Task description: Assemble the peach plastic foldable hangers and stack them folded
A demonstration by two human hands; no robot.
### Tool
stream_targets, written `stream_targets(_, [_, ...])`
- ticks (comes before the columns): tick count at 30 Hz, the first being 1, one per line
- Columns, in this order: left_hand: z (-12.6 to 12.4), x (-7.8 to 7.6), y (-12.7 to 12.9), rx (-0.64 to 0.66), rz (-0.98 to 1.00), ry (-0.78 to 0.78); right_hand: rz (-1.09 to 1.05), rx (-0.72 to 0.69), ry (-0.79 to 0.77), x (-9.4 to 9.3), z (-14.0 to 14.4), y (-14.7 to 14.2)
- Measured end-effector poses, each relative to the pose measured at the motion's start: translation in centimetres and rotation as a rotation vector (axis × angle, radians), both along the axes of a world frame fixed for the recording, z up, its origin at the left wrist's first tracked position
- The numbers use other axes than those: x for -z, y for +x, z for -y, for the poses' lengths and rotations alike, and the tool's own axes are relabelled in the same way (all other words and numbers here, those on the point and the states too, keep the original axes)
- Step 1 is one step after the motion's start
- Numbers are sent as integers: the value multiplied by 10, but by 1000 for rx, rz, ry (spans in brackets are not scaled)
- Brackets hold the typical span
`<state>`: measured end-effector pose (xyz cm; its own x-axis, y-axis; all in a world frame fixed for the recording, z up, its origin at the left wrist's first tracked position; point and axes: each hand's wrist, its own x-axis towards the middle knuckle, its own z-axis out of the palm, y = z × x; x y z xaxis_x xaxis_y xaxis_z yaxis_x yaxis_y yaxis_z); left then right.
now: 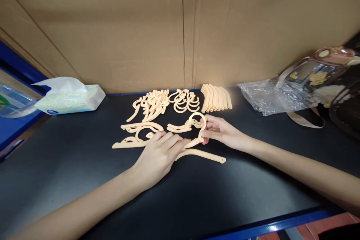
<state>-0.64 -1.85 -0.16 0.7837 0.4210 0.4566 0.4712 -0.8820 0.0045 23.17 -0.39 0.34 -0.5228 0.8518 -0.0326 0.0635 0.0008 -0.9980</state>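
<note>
Cream plastic parts of folding clothes hangers lie on a black tabletop (112,183). My right hand (216,131) pinches a curved hanger hook (197,114) between thumb and fingers, its loop standing up. At the hook's lower end is a hanger arm (193,143), and my left hand (160,152) has its fingers closed over that arm's other end, hiding part of it. Just in front lies a loose hanger arm (202,153), partly under my left hand. Beyond my hands rests another short arm piece (178,128). Left of them is a folded hanger (129,144).
At the back are a heap of arm pieces (154,103), a cluster of hooks (184,101) and a neat row of arms (216,98). A tissue pack (73,99) sits left. A clear plastic bag (267,95) and a transparent bottle (315,71) stand right, before a cardboard wall (126,30).
</note>
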Motion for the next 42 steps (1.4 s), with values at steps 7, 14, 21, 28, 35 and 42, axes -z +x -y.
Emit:
stream_targets(7, [-1, 0, 0, -11, -8, 25, -47, -10, -64, 1, -2, 0])
stream_targets(14, [0, 1, 0, -11, -12, 22, -29, 2, -80, 3, -2, -1])
stream_targets(21, [3, 0, 1, -102, -11, -8, -83, 38, -74, 5, -1, -2])
stream_targets(28, [8, -11, 5, -170, -1, 87, 171, 46, 208, 2, 12, -5])
stream_targets(35, [10, -25, 1, -344, 186, -657, 691, -101, 902, -2, 26, -5])
stream_targets(42, [-3, -28, -1, -208, 574, -1433, 736, -29, 1098, 4, 19, -6])
